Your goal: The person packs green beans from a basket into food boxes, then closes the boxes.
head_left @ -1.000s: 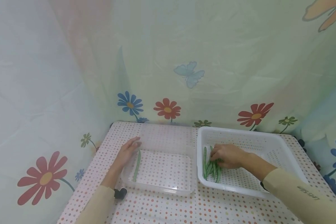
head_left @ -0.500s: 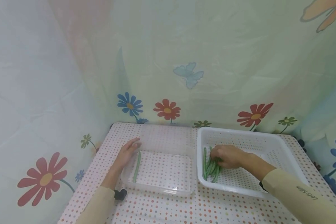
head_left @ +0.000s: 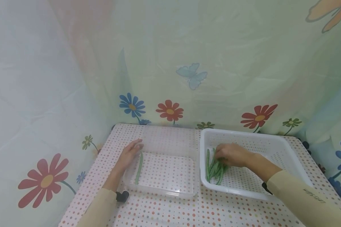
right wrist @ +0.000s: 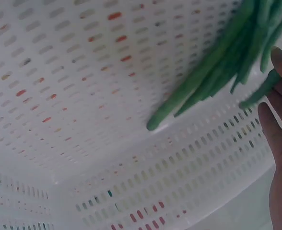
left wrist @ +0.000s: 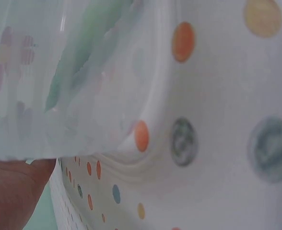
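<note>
In the head view my left hand (head_left: pixel 128 154) rests with relaxed fingers at the left side of a clear plastic box (head_left: pixel 162 191). One green bean (head_left: pixel 139 168) lies along the inside of that box near its left wall. My right hand (head_left: pixel 233 154) is inside a white perforated basket (head_left: pixel 244 194), over a small pile of green beans (head_left: pixel 214 172). Seen from the right wrist, thumb and fingers pinch a single green bean (right wrist: pixel 260 94) beside the pile. The left wrist view shows the box wall hiding most of the left hand (left wrist: pixel 16 194).
A clear lid (head_left: pixel 169 138) stands raised behind the box. Both containers sit side by side on a dotted tablecloth (head_left: pixel 159 214). Behind the table hangs a flower-printed curtain (head_left: pixel 221 88). A black object (head_left: pixel 122 196) is by the left wrist.
My right hand first worked low among the beans, then rose slightly, and the beans under it shifted a little. The left hand and the clear box stayed in place.
</note>
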Tool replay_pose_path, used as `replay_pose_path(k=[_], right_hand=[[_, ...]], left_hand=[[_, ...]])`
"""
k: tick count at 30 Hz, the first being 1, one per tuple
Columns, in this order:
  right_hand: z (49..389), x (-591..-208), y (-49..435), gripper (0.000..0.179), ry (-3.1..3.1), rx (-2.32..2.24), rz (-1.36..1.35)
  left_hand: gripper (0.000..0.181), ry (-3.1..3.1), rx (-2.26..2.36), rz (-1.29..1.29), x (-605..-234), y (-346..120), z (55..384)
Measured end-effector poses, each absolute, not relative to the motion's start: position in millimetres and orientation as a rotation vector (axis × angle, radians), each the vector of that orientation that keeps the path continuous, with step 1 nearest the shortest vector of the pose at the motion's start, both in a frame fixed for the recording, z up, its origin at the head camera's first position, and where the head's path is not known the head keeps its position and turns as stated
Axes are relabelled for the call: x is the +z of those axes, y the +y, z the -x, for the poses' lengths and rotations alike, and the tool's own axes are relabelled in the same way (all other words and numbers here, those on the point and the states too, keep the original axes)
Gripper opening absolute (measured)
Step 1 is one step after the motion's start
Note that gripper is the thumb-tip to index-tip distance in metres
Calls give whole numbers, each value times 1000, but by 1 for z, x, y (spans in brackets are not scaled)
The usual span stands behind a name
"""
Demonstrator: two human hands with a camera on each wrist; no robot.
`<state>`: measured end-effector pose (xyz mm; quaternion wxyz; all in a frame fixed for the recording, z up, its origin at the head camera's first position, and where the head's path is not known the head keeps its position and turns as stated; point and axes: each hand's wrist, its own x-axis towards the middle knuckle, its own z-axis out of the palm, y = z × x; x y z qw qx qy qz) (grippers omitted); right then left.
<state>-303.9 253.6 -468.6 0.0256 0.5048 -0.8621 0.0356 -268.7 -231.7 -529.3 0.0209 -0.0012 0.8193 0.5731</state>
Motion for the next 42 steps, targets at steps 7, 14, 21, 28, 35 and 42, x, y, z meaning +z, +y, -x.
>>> replay_pose_path(k=[7, 14, 21, 28, 35, 42], right_hand=[[310, -457, 253, 20, -2620, 142, -1455], [306, -449, 244, 16, -2594, 170, -1461], [310, -440, 238, 24, -2344, 228, -1507], [311, -424, 232, 31, -2278, 256, -1489], [309, -418, 230, 31, -2405, 261, -1479], [311, -414, 230, 24, -2505, 225, -1426]], left_hand=[[41, 2546, 1778, -2, -527, -233, 270], [44, 2543, 1773, -8, -530, -234, 272], [44, 2536, 1776, 21, -529, -233, 270], [44, 2525, 1783, 34, -530, -233, 270], [43, 2501, 1817, 8, -532, -234, 270], [42, 2522, 1804, -6, -531, -233, 270]])
